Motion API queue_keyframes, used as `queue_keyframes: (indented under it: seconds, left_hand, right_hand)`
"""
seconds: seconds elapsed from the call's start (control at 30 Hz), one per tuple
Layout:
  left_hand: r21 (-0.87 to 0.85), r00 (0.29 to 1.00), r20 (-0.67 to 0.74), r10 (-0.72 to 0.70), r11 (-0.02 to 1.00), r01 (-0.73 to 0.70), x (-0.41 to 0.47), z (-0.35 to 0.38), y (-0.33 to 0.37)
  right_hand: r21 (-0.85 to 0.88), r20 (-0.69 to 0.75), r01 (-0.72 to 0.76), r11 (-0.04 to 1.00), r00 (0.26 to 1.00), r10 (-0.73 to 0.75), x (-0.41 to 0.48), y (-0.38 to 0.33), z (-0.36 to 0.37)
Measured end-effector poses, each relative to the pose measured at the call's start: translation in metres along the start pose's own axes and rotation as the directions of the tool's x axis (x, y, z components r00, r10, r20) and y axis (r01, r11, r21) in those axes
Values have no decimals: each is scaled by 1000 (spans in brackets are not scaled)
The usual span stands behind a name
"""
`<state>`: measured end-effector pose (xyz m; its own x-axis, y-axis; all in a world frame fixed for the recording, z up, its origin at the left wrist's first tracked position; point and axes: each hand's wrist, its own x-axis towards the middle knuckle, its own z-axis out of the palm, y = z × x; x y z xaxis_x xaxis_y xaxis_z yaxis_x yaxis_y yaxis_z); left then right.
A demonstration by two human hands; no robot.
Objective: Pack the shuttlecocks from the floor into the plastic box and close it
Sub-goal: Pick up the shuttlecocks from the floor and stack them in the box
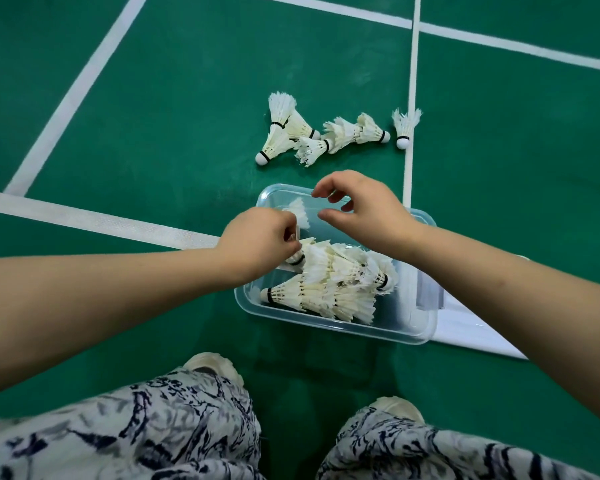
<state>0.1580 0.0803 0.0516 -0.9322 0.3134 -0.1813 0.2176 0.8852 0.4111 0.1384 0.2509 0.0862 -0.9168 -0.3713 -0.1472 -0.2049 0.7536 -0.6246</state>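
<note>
While the left hand (260, 239) pinches a shuttlecock (296, 258), the right hand (364, 209) hovers half-open, empty.

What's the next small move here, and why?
Probably the empty right hand reaches forward to the loose shuttlecocks on the floor beyond the plastic box, since it hovers nearest them while the left hand pinches a shuttlecock inside the box.

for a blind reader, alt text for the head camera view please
A person's left hand pinches a shuttlecock over a clear plastic box of packed shuttlecocks on a green court floor, right hand empty beside it. Beyond lie loose shuttlecocks.
</note>
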Motion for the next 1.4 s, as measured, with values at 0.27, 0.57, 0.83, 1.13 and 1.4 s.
queue_keyframes:
  seconds: [0.27,0.57,0.83,1.13,1.4]
  left_hand:
    - [-8,986,98,-137,990,139,3,19,9]
    - [-338,803,333,-493,733,590,3,32,20]
    - [-355,651,508,-565,551,755,7,41,22]
    - [-383,659,499,-563,539,750,5,29,27]
    - [-316,827,328,-457,772,552,12,-1,30]
  right_hand:
    - [42,2,-34,999,999,34,-22,18,-7]
    - [46,3,-67,997,998,67,-31,40,-8]
    - [49,21,-87,995,996,86,-40,53,-7]
    - [26,-18,-120,992,993,121,-50,52,-15]
    - [-1,-21,-124,992,992,124,-51,44,-24]
